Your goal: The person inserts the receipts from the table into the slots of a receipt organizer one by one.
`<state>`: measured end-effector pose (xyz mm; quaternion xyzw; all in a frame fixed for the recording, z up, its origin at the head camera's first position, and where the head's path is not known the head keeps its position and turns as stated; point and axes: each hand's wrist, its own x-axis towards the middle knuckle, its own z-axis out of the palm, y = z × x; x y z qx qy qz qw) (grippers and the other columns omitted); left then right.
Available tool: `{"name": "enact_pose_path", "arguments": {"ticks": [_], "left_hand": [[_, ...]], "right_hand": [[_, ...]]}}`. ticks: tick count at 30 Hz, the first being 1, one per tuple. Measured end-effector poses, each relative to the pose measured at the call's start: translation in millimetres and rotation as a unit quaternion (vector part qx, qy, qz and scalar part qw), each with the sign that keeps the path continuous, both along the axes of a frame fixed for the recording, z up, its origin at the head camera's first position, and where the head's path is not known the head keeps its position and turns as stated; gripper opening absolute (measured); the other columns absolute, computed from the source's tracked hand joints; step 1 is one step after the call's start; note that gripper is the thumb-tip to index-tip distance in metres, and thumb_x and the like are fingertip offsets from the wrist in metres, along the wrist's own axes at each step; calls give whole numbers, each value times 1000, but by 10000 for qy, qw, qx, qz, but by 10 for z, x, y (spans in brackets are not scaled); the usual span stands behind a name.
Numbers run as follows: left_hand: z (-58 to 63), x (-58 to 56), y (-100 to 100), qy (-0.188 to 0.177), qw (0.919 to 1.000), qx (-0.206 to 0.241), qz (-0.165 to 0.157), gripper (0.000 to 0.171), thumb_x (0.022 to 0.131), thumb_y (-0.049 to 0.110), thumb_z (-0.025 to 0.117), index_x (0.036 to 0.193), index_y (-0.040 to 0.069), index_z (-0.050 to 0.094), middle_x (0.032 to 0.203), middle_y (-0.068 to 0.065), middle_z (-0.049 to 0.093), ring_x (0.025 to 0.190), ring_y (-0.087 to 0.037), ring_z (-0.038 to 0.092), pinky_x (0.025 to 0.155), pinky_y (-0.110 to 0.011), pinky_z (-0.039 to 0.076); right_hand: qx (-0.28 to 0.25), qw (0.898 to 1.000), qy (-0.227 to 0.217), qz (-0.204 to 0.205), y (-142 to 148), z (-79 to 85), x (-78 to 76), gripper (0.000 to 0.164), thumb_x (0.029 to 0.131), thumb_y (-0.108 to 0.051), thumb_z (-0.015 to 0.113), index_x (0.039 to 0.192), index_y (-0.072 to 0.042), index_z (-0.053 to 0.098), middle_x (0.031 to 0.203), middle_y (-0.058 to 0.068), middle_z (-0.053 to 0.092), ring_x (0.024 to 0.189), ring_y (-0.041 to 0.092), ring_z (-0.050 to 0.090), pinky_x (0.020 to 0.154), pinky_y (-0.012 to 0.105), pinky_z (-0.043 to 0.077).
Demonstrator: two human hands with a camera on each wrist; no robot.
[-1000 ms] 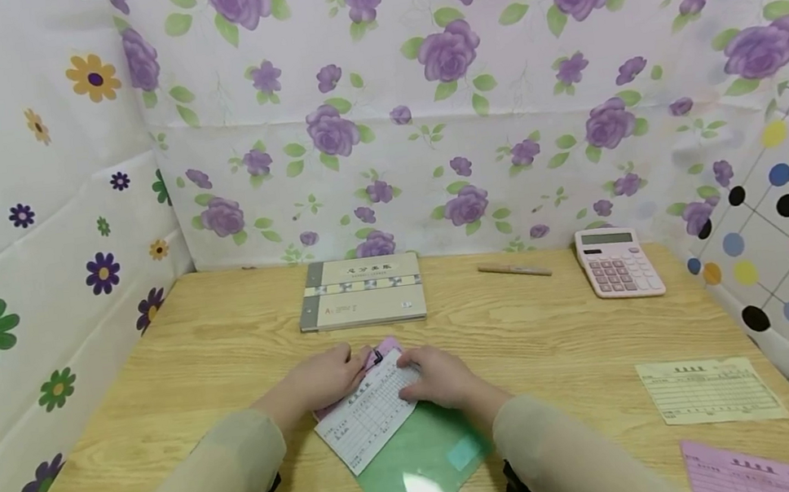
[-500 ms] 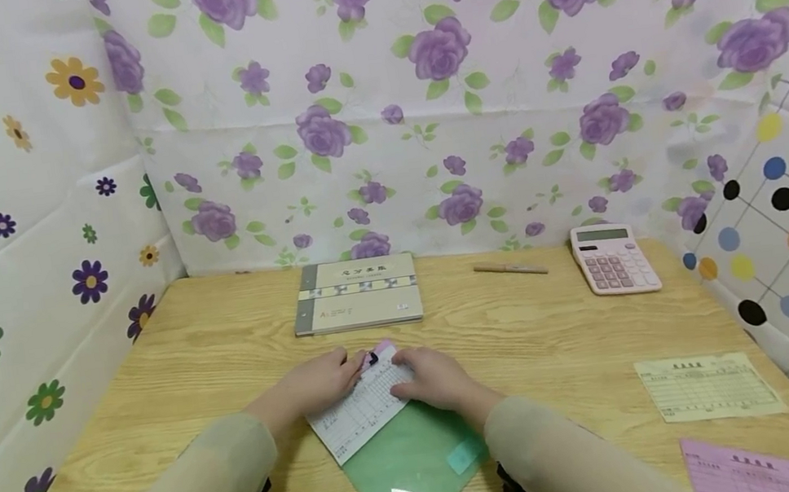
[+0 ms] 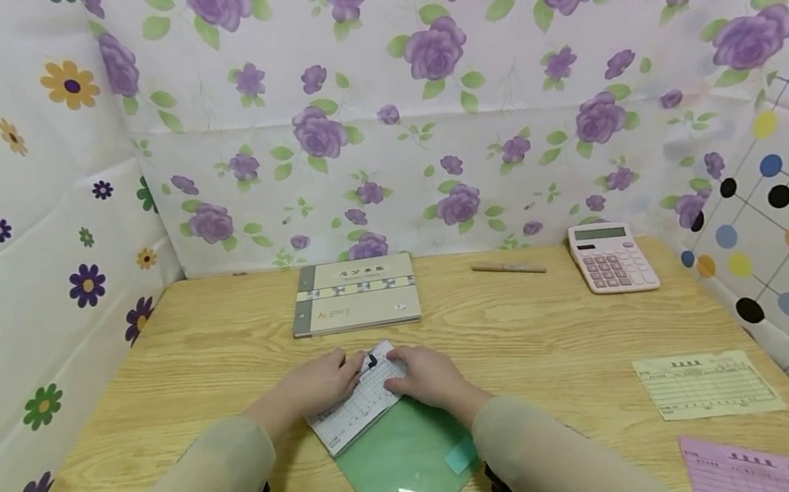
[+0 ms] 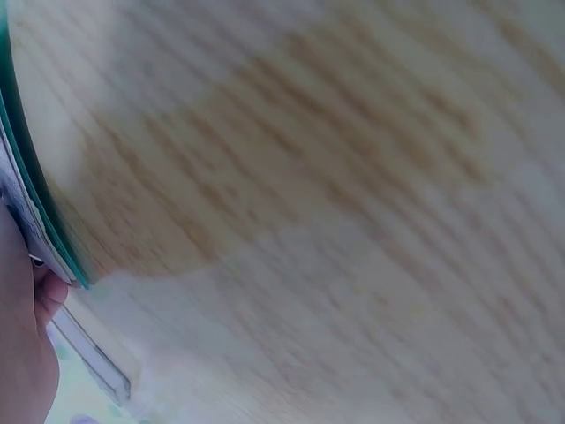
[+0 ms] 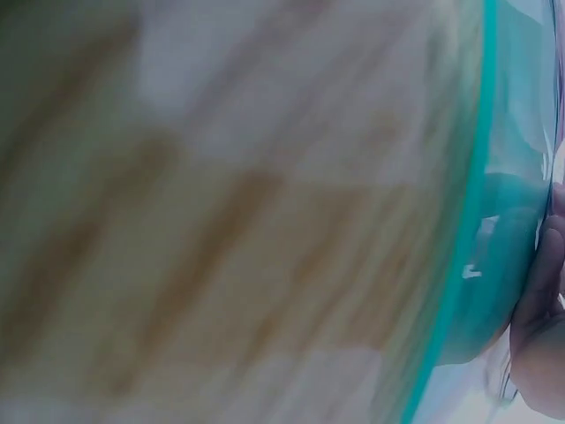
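Patterned cloth (image 3: 272,89) hangs behind and to both sides, with purple roses at the back, bright flowers on the left and coloured dots on the right. Before it spreads the wood-grained counter (image 3: 548,350). Two beige sleeves (image 3: 568,454) reach in from the near edge, one to each side of a green folder (image 3: 398,459) that lies aslant at the near middle. Beyond the folder, toward the back, sits a ledger book (image 3: 357,300) with a grey spine.

The person's right hand (image 3: 428,373) and left hand (image 3: 318,380) meet over the folder's far end, at a white slip (image 3: 352,417) printed with a grid. The slip lies on the folder, slanting between the hands. Its right end is caught in the right hand's fingers, the thumb over the printed face and the forefinger at the far corner. The left hand's fingers curl in along the slip's upper-left edge and pinch at the black clip there, though the exact contact is partly hidden.

Well apart to the right lie a yellow slip (image 3: 707,386) and, nearer, a pink slip (image 3: 750,465), cut off by the frame. A pink calculator (image 3: 614,260) stands toward the back right, with a tan pen (image 3: 508,268) to its left. Smaller are a turquoise label (image 3: 461,457) on the folder and the black clip (image 3: 372,360), between the two hands.
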<state>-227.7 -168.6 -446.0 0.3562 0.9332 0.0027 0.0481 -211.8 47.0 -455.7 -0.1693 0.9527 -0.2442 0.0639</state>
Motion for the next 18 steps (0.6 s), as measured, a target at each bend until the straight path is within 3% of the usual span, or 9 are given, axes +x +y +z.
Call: {"name": "enact_pose_path", "arguments": {"ticks": [4,7,11,13,18], "left_hand": [[-16,18,22,114,9999,-7,-52,49,100,29,43,142,6,40,85,-3,45,62,-10,42,55,-28,41],[-30,27,43,148,9999,-8,-31,49,100,31,43,143,7,39,86,-3,45,62,-10,41,55,-28,41],[-57,23,38,236,9997,19,-33,50,99,32,43,143,8,38,86,-2,45,62,-10,41,55,-27,40],[-58,22,23,289,9996,39,-45,50,99,31,44,143,8,38,85,-2,44,62,-10,40,54,-27,39],[-65,27,-6,370,9992,145,-107,51,98,30,46,143,7,39,83,-2,43,60,-11,39,53,-27,37]], "right_hand": [[-47,10000,-42,-11,24,-7,-1,50,86,-40,66,127,-11,58,120,8,61,111,24,56,91,39,43],[-362,9988,-317,-16,82,11,12,51,86,-37,66,129,-10,56,108,8,66,84,19,64,76,34,49],[-1060,9898,-950,-62,214,97,66,52,88,-30,66,133,-9,52,75,6,63,49,13,55,51,29,47],[-1279,9848,-1175,-70,302,141,96,52,89,-28,65,134,-9,50,66,4,58,49,15,56,48,30,47],[-1318,9837,-1227,-22,582,153,132,50,90,-28,64,134,-10,49,74,4,56,53,16,58,50,31,48]]}}
